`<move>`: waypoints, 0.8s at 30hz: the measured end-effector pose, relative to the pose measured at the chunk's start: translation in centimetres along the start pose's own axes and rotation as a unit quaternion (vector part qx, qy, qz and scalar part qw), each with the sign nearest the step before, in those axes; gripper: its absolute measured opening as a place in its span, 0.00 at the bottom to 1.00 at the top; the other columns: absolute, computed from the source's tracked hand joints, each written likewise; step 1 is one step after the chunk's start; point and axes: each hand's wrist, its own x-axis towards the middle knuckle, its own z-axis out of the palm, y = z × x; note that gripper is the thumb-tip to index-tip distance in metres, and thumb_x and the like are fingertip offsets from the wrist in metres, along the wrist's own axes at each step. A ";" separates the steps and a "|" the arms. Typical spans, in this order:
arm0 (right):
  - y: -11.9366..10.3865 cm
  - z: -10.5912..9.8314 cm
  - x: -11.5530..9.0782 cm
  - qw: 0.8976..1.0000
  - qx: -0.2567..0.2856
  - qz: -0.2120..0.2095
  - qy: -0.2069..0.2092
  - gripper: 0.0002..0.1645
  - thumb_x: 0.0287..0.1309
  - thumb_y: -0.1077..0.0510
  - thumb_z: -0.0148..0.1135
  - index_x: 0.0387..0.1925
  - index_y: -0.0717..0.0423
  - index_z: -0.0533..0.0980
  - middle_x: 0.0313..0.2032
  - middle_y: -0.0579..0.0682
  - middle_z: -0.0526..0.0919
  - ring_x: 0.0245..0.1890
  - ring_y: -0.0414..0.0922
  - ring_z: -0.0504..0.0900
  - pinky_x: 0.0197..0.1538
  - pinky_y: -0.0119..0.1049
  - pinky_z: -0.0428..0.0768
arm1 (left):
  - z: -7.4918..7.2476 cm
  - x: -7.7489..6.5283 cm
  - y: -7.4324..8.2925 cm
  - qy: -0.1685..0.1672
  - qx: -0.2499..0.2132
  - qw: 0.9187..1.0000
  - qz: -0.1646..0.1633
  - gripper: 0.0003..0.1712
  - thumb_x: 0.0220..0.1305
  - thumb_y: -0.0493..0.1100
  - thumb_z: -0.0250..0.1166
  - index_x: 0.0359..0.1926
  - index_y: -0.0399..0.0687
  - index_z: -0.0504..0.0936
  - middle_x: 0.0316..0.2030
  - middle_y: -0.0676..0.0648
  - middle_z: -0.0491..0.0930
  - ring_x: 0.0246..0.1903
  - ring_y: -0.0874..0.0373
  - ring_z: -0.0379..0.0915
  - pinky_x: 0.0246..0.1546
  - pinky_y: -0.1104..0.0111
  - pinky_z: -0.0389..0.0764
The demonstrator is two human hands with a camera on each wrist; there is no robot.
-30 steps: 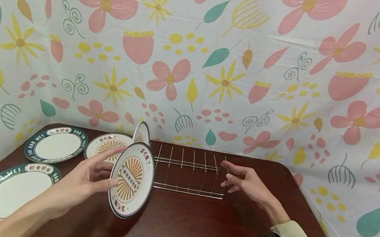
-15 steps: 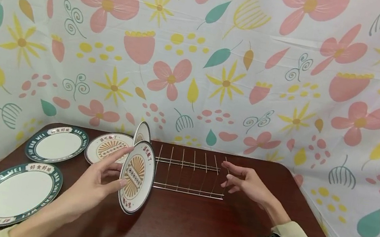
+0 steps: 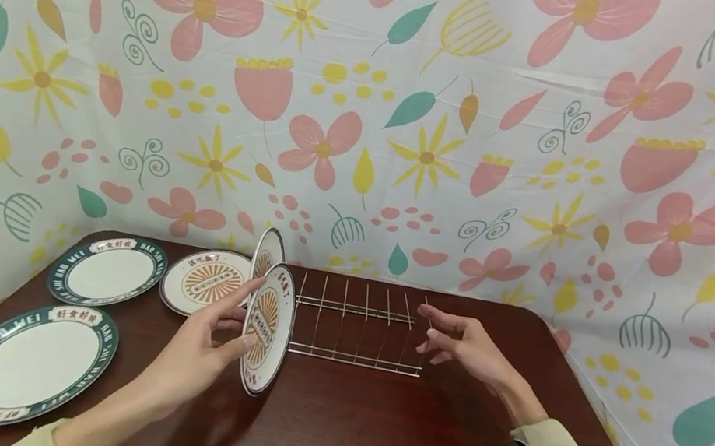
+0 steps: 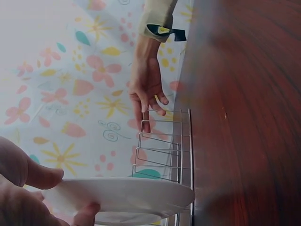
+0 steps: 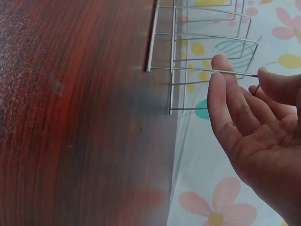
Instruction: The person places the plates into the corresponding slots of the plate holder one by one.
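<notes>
My left hand (image 3: 188, 360) pinches a white plate (image 3: 275, 312) with an orange sunburst print, thumb on its face and fingers behind. The plate stands on edge at the left end of the wire dish rack (image 3: 354, 363); in the left wrist view its white underside (image 4: 127, 193) overlaps the rack's wires. A similar plate (image 3: 268, 246) stands upright just behind it, partly hidden. At the rack's right end my right hand (image 3: 471, 351) holds the end wire, with the thumb at its corner and a fingertip along it in the right wrist view.
A sunburst plate (image 3: 194, 282) lies flat behind my left hand. Two green-rimmed plates (image 3: 107, 274) lie at the table's left side. Floral cloth (image 3: 378, 100) hangs behind the dark red wooden table (image 3: 378, 439).
My left hand has moved right and slightly up with the plate, turning it more edge-on toward the rack's left end. The right hand has stayed at the rack.
</notes>
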 end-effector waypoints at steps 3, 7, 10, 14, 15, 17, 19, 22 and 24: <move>0.0 0.0 0.0 1.000 0.001 0.000 -0.001 0.33 0.79 0.62 0.56 0.78 0.67 0.61 0.76 0.70 0.60 0.49 0.59 0.88 0.46 0.51 0.88 | 0.2 0.2 0.0 0.006 0.001 1.000 -0.003 0.42 0.71 0.27 0.65 0.80 0.57 0.66 0.55 0.37 0.77 0.56 0.45 0.76 0.47 0.66 0.80; 0.0 0.0 0.0 1.000 0.004 0.000 0.002 0.33 0.79 0.62 0.56 0.78 0.67 0.61 0.77 0.68 0.60 0.49 0.59 0.88 0.46 0.52 0.87 | 0.4 0.4 0.1 0.013 0.004 1.000 -0.006 0.42 0.71 0.27 0.65 0.81 0.58 0.66 0.56 0.37 0.77 0.56 0.46 0.76 0.48 0.66 0.80; 0.0 0.0 0.0 1.000 0.009 0.003 0.006 0.34 0.79 0.63 0.56 0.79 0.67 0.59 0.77 0.67 0.61 0.48 0.59 0.88 0.46 0.52 0.88 | 0.4 0.5 0.2 0.017 0.006 1.000 -0.006 0.43 0.71 0.27 0.64 0.81 0.59 0.66 0.56 0.37 0.77 0.56 0.46 0.76 0.49 0.65 0.80; -0.1 0.1 0.1 1.000 0.015 0.012 0.011 0.35 0.79 0.62 0.56 0.79 0.67 0.58 0.74 0.70 0.65 0.48 0.59 0.88 0.45 0.53 0.87 | 0.5 0.5 0.1 0.025 0.012 1.000 0.000 0.43 0.71 0.27 0.64 0.81 0.59 0.66 0.56 0.37 0.77 0.57 0.46 0.75 0.50 0.64 0.80; -0.2 0.1 0.1 1.000 0.015 0.015 0.012 0.35 0.79 0.62 0.56 0.79 0.67 0.58 0.73 0.71 0.66 0.48 0.60 0.88 0.46 0.53 0.87 | 0.5 0.5 0.1 0.027 0.014 1.000 0.003 0.43 0.71 0.27 0.64 0.81 0.59 0.66 0.56 0.38 0.77 0.57 0.45 0.75 0.50 0.64 0.81; -0.2 0.1 0.1 1.000 0.013 0.019 0.011 0.35 0.79 0.61 0.56 0.80 0.66 0.58 0.70 0.72 0.70 0.48 0.62 0.87 0.46 0.55 0.87 | 0.6 0.6 -0.1 0.030 0.018 0.999 0.009 0.43 0.71 0.27 0.65 0.81 0.59 0.66 0.56 0.38 0.78 0.57 0.45 0.76 0.50 0.64 0.81; -0.2 0.1 0.0 1.000 0.008 0.022 0.009 0.36 0.79 0.60 0.56 0.80 0.64 0.57 0.65 0.72 0.75 0.50 0.65 0.86 0.47 0.57 0.86 | 0.7 0.7 -0.1 0.034 0.024 0.999 0.016 0.43 0.71 0.27 0.65 0.81 0.58 0.66 0.55 0.38 0.79 0.56 0.45 0.76 0.50 0.65 0.82; -0.2 0.0 -0.1 1.000 0.002 0.027 0.009 0.36 0.80 0.59 0.56 0.81 0.63 0.57 0.58 0.74 0.80 0.51 0.68 0.84 0.48 0.58 0.86 | 0.9 1.0 -0.2 0.037 0.028 0.999 0.023 0.43 0.71 0.27 0.65 0.80 0.59 0.67 0.54 0.38 0.79 0.55 0.46 0.77 0.50 0.64 0.82; -0.1 0.0 -0.2 1.000 -0.001 0.029 0.010 0.37 0.80 0.58 0.56 0.81 0.62 0.57 0.58 0.73 0.80 0.51 0.68 0.85 0.48 0.56 0.86 | 1.0 1.3 -0.3 0.039 0.030 0.998 0.025 0.43 0.71 0.27 0.65 0.80 0.58 0.67 0.53 0.37 0.77 0.53 0.46 0.77 0.50 0.63 0.82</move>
